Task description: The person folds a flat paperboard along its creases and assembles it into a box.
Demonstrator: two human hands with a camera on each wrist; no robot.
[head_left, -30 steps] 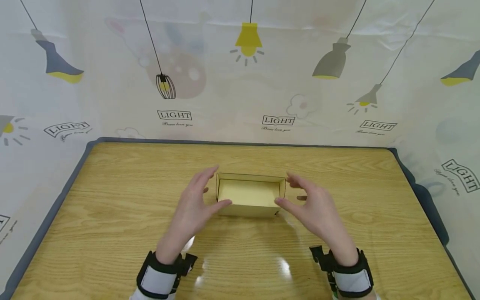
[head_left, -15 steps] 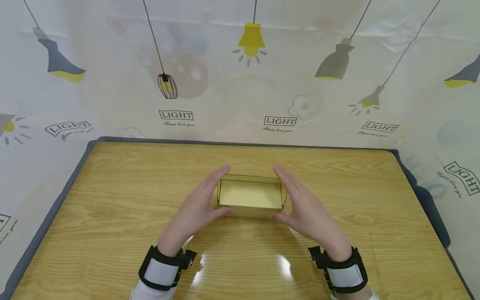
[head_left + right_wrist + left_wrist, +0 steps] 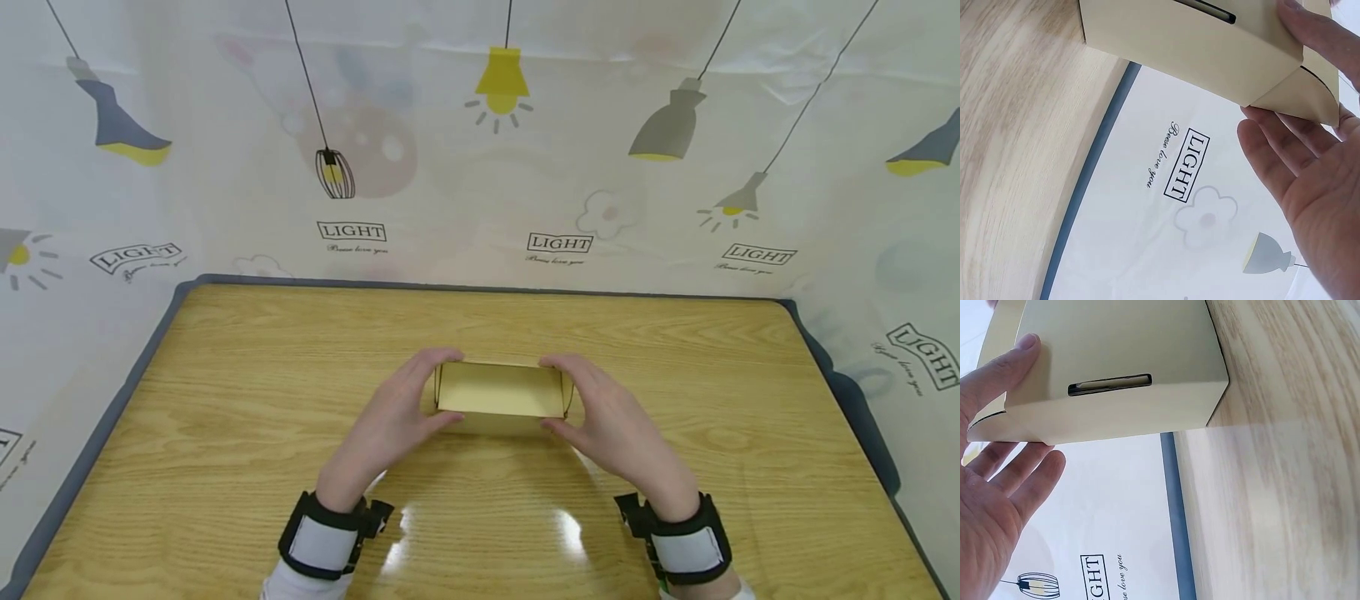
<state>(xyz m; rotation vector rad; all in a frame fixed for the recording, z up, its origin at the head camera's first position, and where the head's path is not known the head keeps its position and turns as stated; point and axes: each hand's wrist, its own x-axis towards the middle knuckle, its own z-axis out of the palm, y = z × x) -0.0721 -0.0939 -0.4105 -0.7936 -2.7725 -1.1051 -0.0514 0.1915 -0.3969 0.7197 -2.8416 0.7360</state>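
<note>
A pale yellow cardboard box (image 3: pixel 499 392) stands on the wooden table, its long side facing me. My left hand (image 3: pixel 397 417) grips the left end, thumb on the front face and fingers reaching behind. In the left wrist view its thumb lies on the box (image 3: pixel 1129 350) near a narrow dark-edged slot (image 3: pixel 1110 384). At the opposite end my right hand (image 3: pixel 618 425) holds the box the same way, thumb in front, fingertips at the rear edge. A curved flap (image 3: pixel 1300 94) stands slightly out at that right end. The back of the box is hidden.
The wood-grain table (image 3: pixel 247 400) spreads around the box. A dark blue edge (image 3: pixel 480 287) borders it at the back and sides. Behind rises a pale cloth backdrop (image 3: pixel 465 183) printed with lamps and "LIGHT" lettering.
Both hands came in against the box ends, and their fingers then bent down over the rear edge. The strip of back wall seen before has gone from sight; the box stays in place.
</note>
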